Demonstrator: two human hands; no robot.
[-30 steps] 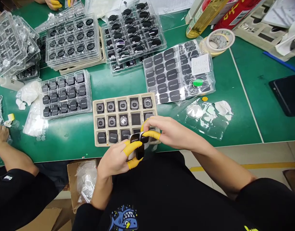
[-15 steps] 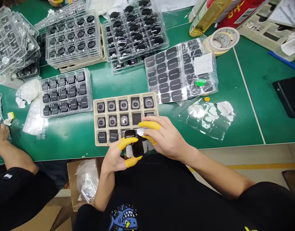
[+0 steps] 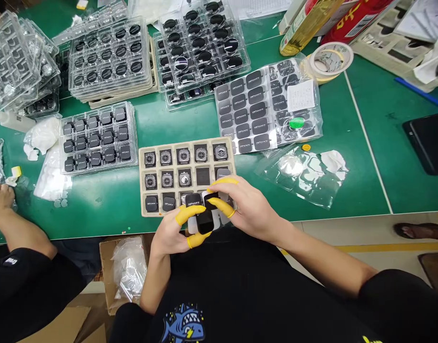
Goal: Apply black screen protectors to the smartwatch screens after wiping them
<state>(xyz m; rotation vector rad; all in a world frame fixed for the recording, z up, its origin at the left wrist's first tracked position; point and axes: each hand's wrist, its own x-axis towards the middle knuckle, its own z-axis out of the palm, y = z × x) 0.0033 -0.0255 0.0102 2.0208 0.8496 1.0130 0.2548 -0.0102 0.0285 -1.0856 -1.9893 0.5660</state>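
My left hand (image 3: 168, 233), yellow cots on thumb and finger, grips a dark, glossy square watch case (image 3: 205, 222). A small sheet of black printed screen films (image 3: 193, 200) lies under and beside the case, partly hidden by my fingers. My right hand (image 3: 252, 207), also in yellow finger cots, pinches a black film with a pale edge (image 3: 210, 195) just above the case. Whether the film touches the case I cannot tell. Beyond both hands is a beige tray (image 3: 142, 190) of square watch cases, some with their sensor backs up; one pocket shows only its dark bottom.
A clear tray of black square pieces (image 3: 107, 138) lies left. Stacked clear trays (image 3: 111, 59) with round black pieces stand behind. Sheets of printed films (image 3: 247, 112), a tape roll (image 3: 331, 59) and a plastic bag (image 3: 311, 183) lie right. A co-worker's arm (image 3: 22, 221) rests at left.
My right fingers have shifted over the upper edge of the watch case, and the film they pinch now shows its black face instead of a white one. My left hand has barely moved.
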